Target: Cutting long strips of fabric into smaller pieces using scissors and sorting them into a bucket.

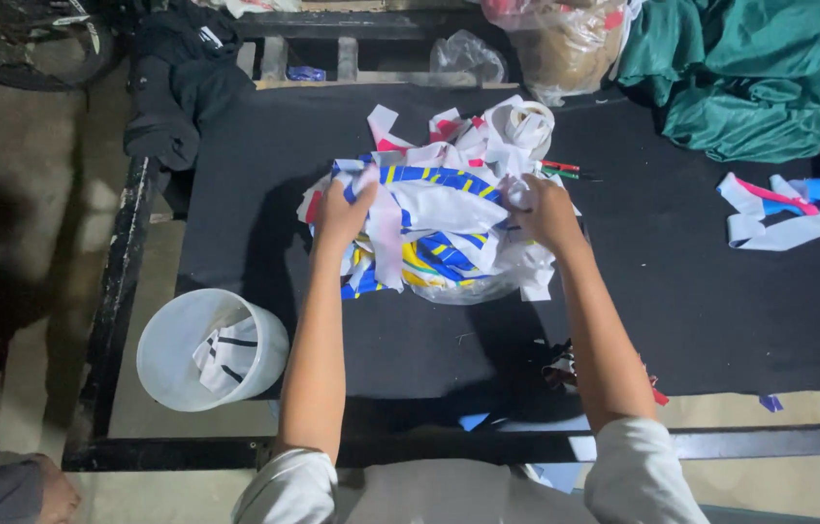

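A heap of fabric scraps (pixel 439 228), white with blue, yellow and red stripes, lies in the middle of a black cloth-covered table (pixel 701 311). My left hand (pixel 344 212) grips the heap's left side, fingers closed into the strips. At the heap's right side, my right hand (pixel 546 209) is closed on a bunch of white scraps. Both arms reach forward from white sleeves. A roll of white tape (pixel 526 124) sits just behind the heap, with red and green pens (pixel 561 170) beside it.
A white bucket (pixel 206 347) holding a few scraps stands on the floor left of the table. Green cloth (pixel 749 78) is piled at the back right, more scrap strips (pixel 783 209) at right, plastic bags (pixel 555 44) behind, dark clothing (pixel 182 82) at back left.
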